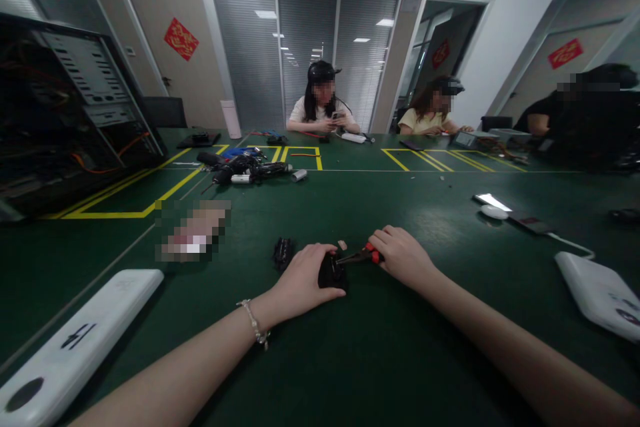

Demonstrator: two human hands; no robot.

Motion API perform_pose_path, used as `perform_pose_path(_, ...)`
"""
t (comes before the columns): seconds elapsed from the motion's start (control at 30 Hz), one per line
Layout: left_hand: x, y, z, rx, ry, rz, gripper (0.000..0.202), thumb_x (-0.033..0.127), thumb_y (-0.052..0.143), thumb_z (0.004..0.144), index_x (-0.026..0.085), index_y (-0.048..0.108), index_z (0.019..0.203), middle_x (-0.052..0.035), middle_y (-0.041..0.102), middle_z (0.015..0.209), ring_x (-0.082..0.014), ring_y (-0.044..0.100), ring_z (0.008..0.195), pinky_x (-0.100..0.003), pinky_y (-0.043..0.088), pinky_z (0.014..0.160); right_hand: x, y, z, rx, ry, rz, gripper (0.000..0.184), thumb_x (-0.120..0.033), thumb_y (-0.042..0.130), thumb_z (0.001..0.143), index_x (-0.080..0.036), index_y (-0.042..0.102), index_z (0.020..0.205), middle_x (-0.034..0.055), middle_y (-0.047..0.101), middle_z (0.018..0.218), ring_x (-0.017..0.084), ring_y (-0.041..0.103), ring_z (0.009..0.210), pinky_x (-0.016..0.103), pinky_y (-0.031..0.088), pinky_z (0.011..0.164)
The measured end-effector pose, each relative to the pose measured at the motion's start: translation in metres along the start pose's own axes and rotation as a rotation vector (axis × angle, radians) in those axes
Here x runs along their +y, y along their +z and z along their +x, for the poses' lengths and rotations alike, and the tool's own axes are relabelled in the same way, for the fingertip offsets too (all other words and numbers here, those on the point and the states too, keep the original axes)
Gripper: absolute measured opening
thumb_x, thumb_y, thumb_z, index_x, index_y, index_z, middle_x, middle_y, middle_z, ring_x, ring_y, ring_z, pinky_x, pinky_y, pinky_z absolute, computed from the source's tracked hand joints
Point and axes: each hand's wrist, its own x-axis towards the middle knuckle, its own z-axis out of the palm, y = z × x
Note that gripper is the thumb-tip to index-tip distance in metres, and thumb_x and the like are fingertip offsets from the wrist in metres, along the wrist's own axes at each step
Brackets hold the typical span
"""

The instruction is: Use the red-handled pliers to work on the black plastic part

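— Fingers (pixel 325 252) first: what are those of the left hand (pixel 305 277) doing?
— They are curling down over a small black part (pixel 331 275), gripping it from above and pressing it onto the green table (pixel 350 360). The part is lying right in front of the person, between the two hands.
— And the right hand (pixel 403 257)?
— Its fingers (pixel 384 238) are folding tight around a red-handled tool (pixel 369 253). The dark tip is pointing toward nine o'clock, at the black part. Whether it is touching, I cannot tell.
— Anything on the wrists?
— A beaded bracelet (pixel 255 323) is hanging on the left one.
— What is lying around the hands?
— A second black piece (pixel 283 253) is sitting just beside the left hand, at its ten o'clock. A long white device (pixel 75 347) is lying at eight o'clock near the table edge, and another white device (pixel 600 290) at three o'clock.
— Farther out?
— A phone (pixel 493 201) and a white oval object (pixel 494 212) are resting at two o'clock. A heap of tools and cables (pixel 245 167) is lying at eleven o'clock, and an open computer case (pixel 65 113) is standing at ten o'clock. Across the table, from twelve to two o'clock, three other people (pixel 323 110) are sitting and bending over their own things.
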Motion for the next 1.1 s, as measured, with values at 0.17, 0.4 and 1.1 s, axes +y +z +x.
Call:
perform_pose_path(0.17,0.0009,-0.0004,-0.0003,-0.005,-0.018,-0.005,0.064,0.041,0.069,0.058,0.022,0.042,0.113,-0.0063,0.05,0.111,-0.0252,0.047,0.103,-0.04,0.037,0.087,0.0008,-0.0007,0.0004,-0.008,0.004,0.007,0.018,-0.012,0.054,0.063,-0.016,0.054,0.081,0.0052,0.056,0.083,0.018,0.045,0.076,0.028,0.033,0.066)
perform_pose_path(0.4,0.0011,0.0003,0.0001,-0.004,-0.031,-0.005,0.063,0.04,0.068,0.059,0.022,0.042,0.113,-0.0081,0.049,0.112,-0.0274,0.046,0.103,-0.044,0.037,0.087,0.0028,-0.0035,0.0003,-0.015,0.005,0.01,0.02,-0.013,0.054,0.064,-0.017,0.055,0.083,0.005,0.056,0.082,0.018,0.045,0.076,0.029,0.034,0.066)
perform_pose_path(1.1,-0.001,0.0028,0.0005,0.003,-0.007,0.01,0.063,0.041,0.068,0.059,0.022,0.042,0.113,-0.0071,0.05,0.11,-0.0263,0.047,0.102,-0.043,0.037,0.086,0.0019,-0.0057,-0.0008,-0.023,0.008,0.012,0.02,-0.015,0.054,0.064,-0.016,0.055,0.085,0.0058,0.056,0.084,0.018,0.045,0.077,0.029,0.034,0.066)
